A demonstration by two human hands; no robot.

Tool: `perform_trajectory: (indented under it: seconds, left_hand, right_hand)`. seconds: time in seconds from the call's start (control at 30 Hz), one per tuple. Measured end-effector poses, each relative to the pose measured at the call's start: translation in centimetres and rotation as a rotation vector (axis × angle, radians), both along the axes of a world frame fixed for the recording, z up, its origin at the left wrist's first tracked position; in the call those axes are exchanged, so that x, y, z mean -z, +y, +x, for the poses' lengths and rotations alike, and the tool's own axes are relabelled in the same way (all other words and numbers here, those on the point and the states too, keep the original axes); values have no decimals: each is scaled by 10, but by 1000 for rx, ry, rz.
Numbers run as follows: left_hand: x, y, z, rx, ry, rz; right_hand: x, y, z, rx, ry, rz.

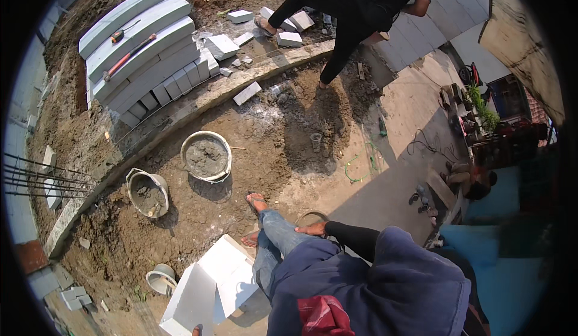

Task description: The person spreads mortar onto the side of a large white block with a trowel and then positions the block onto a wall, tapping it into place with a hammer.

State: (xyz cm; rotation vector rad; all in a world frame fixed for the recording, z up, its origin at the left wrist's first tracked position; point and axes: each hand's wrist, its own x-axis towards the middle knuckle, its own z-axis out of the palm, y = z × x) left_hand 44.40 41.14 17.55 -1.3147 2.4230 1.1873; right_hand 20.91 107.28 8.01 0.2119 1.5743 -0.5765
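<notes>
At the lower edge, a fingertip or thumb of my left hand (197, 330) presses on the near edge of a large white building block (191, 300), which stands tilted; the rest of that hand is out of the picture. Another white block (232, 270) lies against it, beside my feet. My right hand (311, 229) rests on my jeans at the thigh, fingers stretched out and holding nothing. Its arm wears a black sleeve. Just behind this hand, part of a round rim (311, 217) shows on the ground.
Mortar buckets (206, 157) (148, 194) and a smaller pail (161, 279) stand on the soil. Beyond a low concrete footing (180, 114) is a block stack (144, 53) carrying a red-handled hammer (129, 56). A co-worker in black (355, 11) straddles the footing. A green hose (363, 166) lies rightward.
</notes>
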Motion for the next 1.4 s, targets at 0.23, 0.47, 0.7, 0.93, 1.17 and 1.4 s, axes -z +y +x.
perform_trajectory:
  seconds: [0.23,0.47,0.7,0.93,1.17,1.4]
  left_hand:
    - [-22,13,-76,97,-148,-20]
    - [-46,6,-79,80,-230,-23]
    - [-55,14,-48,54,-280,26]
    - [-45,22,-46,101,-345,170]
    - [-28,26,-43,71,-580,326]
    - [-46,-8,-27,39,-654,353]
  right_hand:
    - [-27,20,-34,59,95,11]
    - [-36,30,-87,-34,257,60]
    - [-69,30,-138,1,292,132]
    - [-72,37,-118,-6,533,60]
    - [-27,59,137,305,626,309]
    - [-39,-29,290,34,247,254]
